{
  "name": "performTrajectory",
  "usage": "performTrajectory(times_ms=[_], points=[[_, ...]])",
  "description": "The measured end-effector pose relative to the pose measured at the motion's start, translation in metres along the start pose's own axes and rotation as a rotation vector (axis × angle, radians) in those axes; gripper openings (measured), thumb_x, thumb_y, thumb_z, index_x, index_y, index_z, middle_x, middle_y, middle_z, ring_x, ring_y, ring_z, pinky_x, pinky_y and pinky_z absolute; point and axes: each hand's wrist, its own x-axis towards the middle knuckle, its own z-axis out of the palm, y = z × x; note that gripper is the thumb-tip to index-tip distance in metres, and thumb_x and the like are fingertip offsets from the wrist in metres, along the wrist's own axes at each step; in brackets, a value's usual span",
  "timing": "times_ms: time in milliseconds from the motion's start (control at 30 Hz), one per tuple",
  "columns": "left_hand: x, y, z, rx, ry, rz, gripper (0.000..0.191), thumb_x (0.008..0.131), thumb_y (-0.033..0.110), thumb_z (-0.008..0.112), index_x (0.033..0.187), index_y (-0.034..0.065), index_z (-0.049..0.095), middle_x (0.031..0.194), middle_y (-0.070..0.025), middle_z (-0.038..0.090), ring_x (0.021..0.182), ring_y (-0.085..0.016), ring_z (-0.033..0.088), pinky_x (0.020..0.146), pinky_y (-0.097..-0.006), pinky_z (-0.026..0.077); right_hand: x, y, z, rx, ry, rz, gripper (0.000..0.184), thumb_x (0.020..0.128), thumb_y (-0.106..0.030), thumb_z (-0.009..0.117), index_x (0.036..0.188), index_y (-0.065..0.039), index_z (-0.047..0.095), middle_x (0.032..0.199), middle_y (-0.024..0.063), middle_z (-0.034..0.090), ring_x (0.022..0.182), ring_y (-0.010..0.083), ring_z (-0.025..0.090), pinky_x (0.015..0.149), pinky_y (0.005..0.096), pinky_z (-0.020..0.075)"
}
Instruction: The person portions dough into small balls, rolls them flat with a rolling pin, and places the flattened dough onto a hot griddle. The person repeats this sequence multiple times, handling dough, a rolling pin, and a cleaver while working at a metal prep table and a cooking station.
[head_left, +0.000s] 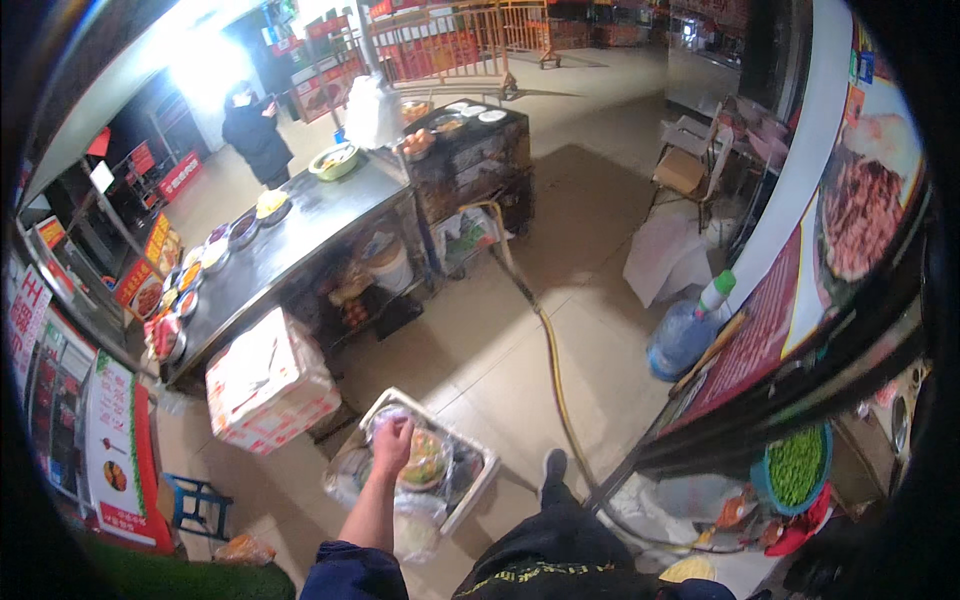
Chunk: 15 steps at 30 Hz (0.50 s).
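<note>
My left hand (394, 444) reaches down over a white foam box (471, 491) on the tiled floor. Its fingers are bent close together at a purplish item (387, 418) in the box's far corner; whether they grip it is unclear. Just right of the hand, a bowl of orange and green food (424, 457) sits under clear plastic. A clear plastic bag with pale contents (417, 536) lies at the box's near side. My right hand is out of view.
A steel counter (300, 232) with several food bowls stands ahead on the left, a taped box (270, 382) before it. A yellow hose (553, 352) crosses the floor. A water bottle (679, 341) and a basin of chopped greens (796, 465) are right. A person (257, 139) stands beyond the counter.
</note>
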Motion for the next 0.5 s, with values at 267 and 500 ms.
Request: performTrajectory(times_ms=[267, 500], points=[[0.055, -0.006, 0.152, 0.202, -0.478, -0.239, 0.044, 0.103, 0.036, 0.063, 0.119, -0.0037, 0.073, 0.106, -0.0197, 0.078, 0.1, -0.029, 0.075, 0.089, -0.0431, 0.058, 0.164, -0.2, -0.153, 0.242, 0.077, -0.157, 0.04, 0.095, -0.042, 0.066, 0.11, -0.006, 0.077, 0.106, 0.0175, 0.078, 0.102, 0.0359, 0.074, 0.092, 0.047, 0.0561], [0.11, -0.036, 0.182, 0.448, -0.75, -0.769, 0.044, 0.105, 0.037, 0.055, 0.119, -0.0005, 0.073, 0.112, -0.0207, 0.076, 0.103, -0.034, 0.073, 0.089, -0.0493, 0.057, 0.298, -0.396, -0.476, 0.527, 0.478, -0.438, 0.039, 0.095, -0.034, 0.072, 0.12, -0.004, 0.075, 0.107, 0.0163, 0.078, 0.101, 0.0272, 0.074, 0.091, 0.0403, 0.057]])
